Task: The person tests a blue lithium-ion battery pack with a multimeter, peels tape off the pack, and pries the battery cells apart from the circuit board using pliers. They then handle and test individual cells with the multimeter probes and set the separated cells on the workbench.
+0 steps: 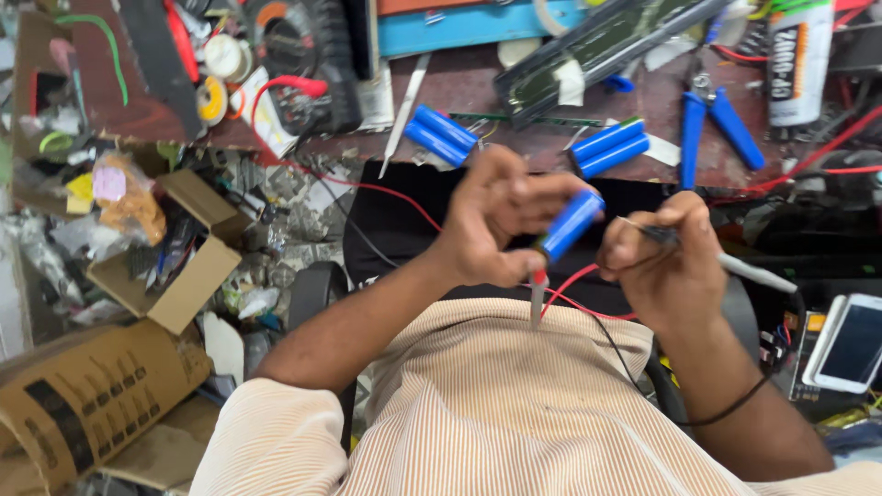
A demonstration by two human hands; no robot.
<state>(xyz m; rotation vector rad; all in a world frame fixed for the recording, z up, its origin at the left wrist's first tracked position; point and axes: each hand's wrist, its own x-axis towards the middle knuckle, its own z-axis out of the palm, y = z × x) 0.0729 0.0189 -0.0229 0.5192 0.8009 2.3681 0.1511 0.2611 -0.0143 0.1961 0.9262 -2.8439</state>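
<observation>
Left hand is gripping a blue cylindrical battery cell w/ the red probe under it, right hand pinching the black probe near its top. Looks mid-test imo; two cell pairs on the desk are waiting.

The only open stretch lies around the black mat at the centre, crossed by a red wire running from ten o'clock toward the middle. At twelve o'clock two pairs of blue cylindrical cells and a circuit board bar the way, with blue-handled pliers at one o'clock. At nine o'clock an open cardboard box and loose scraps crowd the edge, while two phones block three o'clock.
</observation>
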